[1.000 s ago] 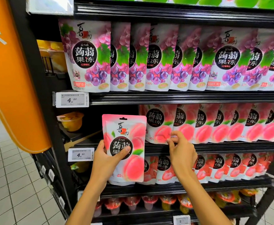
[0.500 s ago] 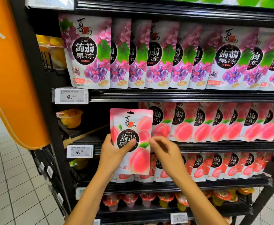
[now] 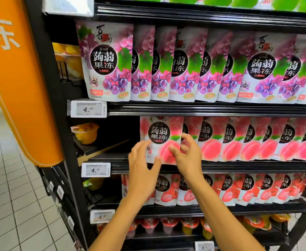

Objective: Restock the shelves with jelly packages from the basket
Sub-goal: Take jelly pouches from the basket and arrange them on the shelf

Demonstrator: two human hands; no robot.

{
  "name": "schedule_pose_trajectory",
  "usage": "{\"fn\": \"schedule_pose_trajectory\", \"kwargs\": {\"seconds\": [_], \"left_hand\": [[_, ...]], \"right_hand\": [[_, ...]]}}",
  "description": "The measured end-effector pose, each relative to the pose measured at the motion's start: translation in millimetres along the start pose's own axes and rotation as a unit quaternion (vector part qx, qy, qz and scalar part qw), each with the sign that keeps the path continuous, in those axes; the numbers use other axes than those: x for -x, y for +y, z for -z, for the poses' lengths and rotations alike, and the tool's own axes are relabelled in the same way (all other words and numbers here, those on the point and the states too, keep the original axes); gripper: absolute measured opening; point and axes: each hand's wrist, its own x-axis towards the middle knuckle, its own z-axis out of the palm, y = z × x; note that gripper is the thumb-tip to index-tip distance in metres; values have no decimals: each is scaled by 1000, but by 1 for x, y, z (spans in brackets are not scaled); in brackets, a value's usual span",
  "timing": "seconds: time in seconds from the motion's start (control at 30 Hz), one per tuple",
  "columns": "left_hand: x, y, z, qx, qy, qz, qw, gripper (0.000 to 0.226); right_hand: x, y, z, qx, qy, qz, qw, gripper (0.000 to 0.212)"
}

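head view: hands, left and right, at flat glossy peach pouch.

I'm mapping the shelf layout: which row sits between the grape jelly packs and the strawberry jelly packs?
The peach jelly packs: grape jelly packs above them, strawberry jelly packs below, as the head view shows.

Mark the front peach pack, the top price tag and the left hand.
front peach pack point(image 3: 159, 135): head view, black round label.
top price tag point(image 3: 88, 109): head view, its printed price.
left hand point(image 3: 141, 170): head view, back of hand.
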Motion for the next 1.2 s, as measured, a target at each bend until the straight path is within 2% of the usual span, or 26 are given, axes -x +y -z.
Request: {"fn": "schedule_pose_trajectory", "kwargs": {"seconds": [0.1,0.23,0.4,0.67,0.77,0.83,0.93,1.07,1.2], "left_hand": [[3,-1,-10,2,-36,24,999,56],[10,-5,-20,-28,-30,18,999,60],[14,-11,-27,-47,-35,-1,998,67],[6,-11,-25,-23,-14,17,999,58],[5,-11,-20,-30,-13,11,999,56],[5,-11,-19,-29,-18,8,999,55],[5,-10,-18,-24,-17,10,1000,56],[6,-8,-19,-15,-17,13,1000,56],[5,-6,-18,-12,-18,15,1000,56]], "right_hand": [[-3,5,-9,4,-5,8,1000,38],[2,16,-6,53,-25,42,997,46],[14,30,5,122,24,55,991,35],[18,29,1,195,39,22,980,28],[19,33,5,169,57,33,983,22],[18,34,9,146,113,37,982,17],[13,36,19,132,183,1,974,25],[8,44,29,169,153,-65,972,13],[3,49,39,202,142,-85,965,18]]}}
